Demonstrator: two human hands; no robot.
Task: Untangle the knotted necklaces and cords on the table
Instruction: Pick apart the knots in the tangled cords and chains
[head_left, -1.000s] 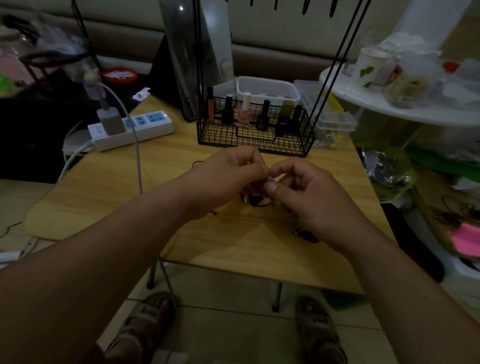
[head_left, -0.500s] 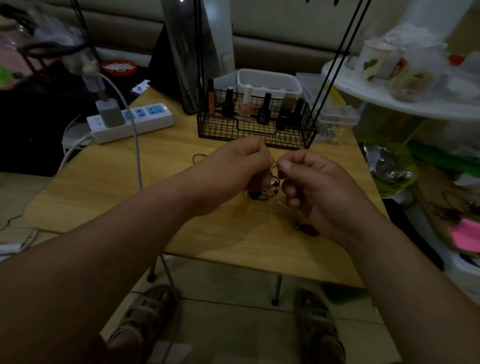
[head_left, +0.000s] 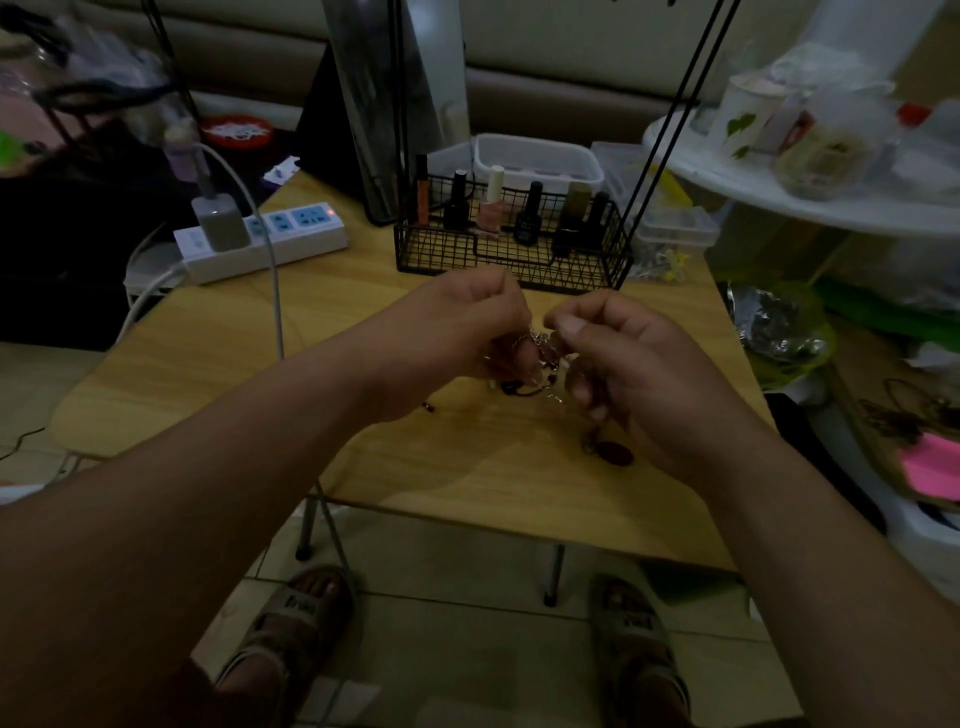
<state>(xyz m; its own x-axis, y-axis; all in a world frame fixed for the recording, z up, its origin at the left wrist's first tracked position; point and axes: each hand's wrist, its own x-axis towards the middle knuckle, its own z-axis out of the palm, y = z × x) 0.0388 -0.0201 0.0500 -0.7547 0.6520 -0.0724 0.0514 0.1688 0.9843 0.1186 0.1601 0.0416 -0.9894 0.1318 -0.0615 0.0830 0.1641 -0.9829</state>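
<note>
Wire basket (bottles in it) at tabletop rear centre; power strip to its L; nearer, necklace tangle betw. left hand & right hand.

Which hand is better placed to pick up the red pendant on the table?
Probably right: the right hand is beside the pendant; the left hand is farther away. Both pinch the chain.

Nothing written here is legible. The pale marks on the sandal straps are too blurred to read. Any labels on the nail polish bottles are too small.
</note>
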